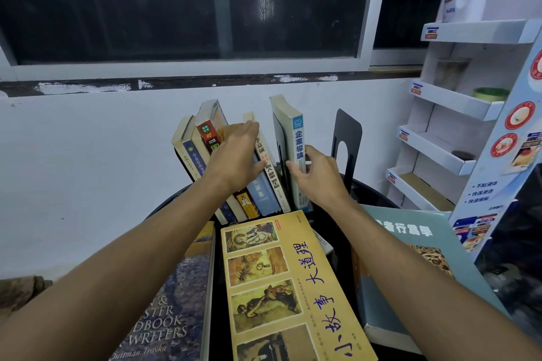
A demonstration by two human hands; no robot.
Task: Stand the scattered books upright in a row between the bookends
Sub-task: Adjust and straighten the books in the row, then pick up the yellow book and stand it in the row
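Several books [202,143] stand in a row on a round black table [331,226], leaning left. My left hand [237,155] lies flat against their spines, fingers straight, near the blue dictionary [264,193]. My right hand [315,173] grips the lower part of a tall white book with a blue spine [297,138], standing upright at the row's right end. A black metal bookend [347,141] stands just right of that book. The left bookend is hidden behind the books. Three books lie flat in front: a yellow one [281,281], a purple writers' handbook [179,302], a teal one [410,249].
A white wall [88,170] and a dark window [176,9] are behind the table. A white cardboard display shelf [451,102] stands to the right, close to the table's edge.
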